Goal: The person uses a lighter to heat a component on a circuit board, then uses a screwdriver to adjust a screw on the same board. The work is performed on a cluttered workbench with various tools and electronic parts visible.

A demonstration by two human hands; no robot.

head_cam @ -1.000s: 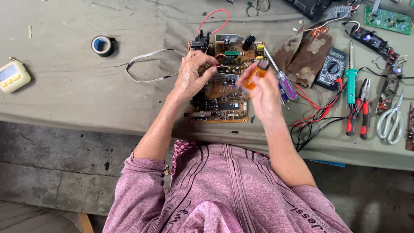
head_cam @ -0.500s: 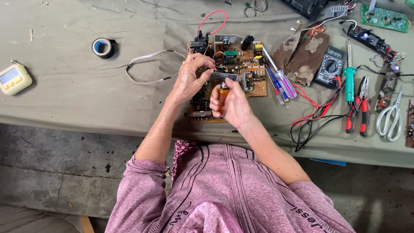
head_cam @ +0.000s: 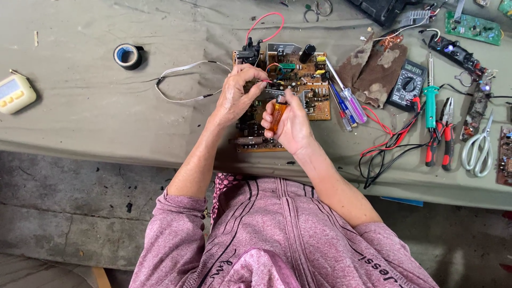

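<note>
Right hand: the right hand (head_cam: 292, 124) is closed around an orange translucent plastic lighter (head_cam: 277, 113), the grip wrapping its body with the metal top pointing toward the far edge of the worktop.
Left hand: the left hand (head_cam: 236, 96) rests on the board, its grip narrow, fingertips pinched on a thin red wire (head_cam: 265, 81); whether the wire is fully clamped cannot be told.
Circuit board: a brown rectangular circuit board crowded with components (head_cam: 312, 101) lies flat near the middle of the worktop, close to its near edge, under both hands.
Lighter position: over the board's centre, just beside the left hand's fingers.
Worktop: a surface covered in grey-green cloth (head_cam: 96, 112).
Left part: a roll of black insulating tape (head_cam: 128, 55) lies well apart from the board; a small cream-coloured boxy device with yellow buttons (head_cam: 15, 94) sits by the left edge.
Between tape and board: a flat white ribbon cable (head_cam: 184, 81) curves toward the board.
Right of board: screwdrivers with clear purple and blue handles (head_cam: 348, 104) lie touching its right side, then a stained brown rag (head_cam: 373, 69).
Further right: a black multimeter with a dial (head_cam: 407, 84), a teal-handled soldering iron (head_cam: 430, 98), red-handled pliers (head_cam: 442, 133), white-handled scissors (head_cam: 479, 146).
Leads: red and black test leads (head_cam: 392, 141) trail toward the near edge.
Far right corner: a green circuit board (head_cam: 472, 28).
</note>
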